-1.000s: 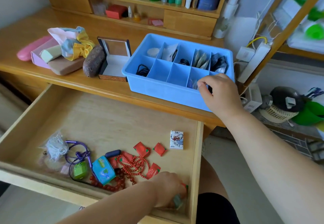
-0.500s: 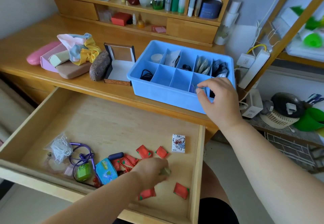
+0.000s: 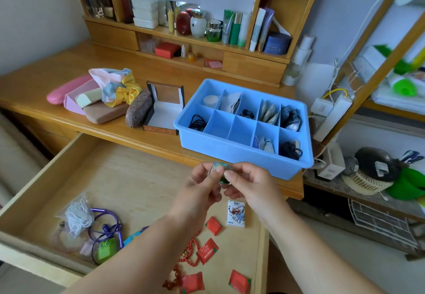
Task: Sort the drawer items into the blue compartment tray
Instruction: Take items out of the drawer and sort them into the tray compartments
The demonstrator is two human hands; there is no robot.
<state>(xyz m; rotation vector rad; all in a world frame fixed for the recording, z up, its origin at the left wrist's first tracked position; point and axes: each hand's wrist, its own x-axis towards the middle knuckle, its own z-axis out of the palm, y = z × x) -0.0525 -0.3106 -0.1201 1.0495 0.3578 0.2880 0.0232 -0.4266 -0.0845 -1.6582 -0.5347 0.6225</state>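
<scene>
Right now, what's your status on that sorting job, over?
Both hands, left and right, pinch a small clear packet above the open drawer. Blue tray just beyond. Nothing in between.

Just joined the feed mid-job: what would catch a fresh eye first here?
Both hands, left hand and right hand, pinch a small clear-wrapped green item together above the open drawer. Behind them on the desk sits the blue compartment tray, most cells filled, two front middle cells bare. Red packets and a red bead string lie in the drawer's near right.
</scene>
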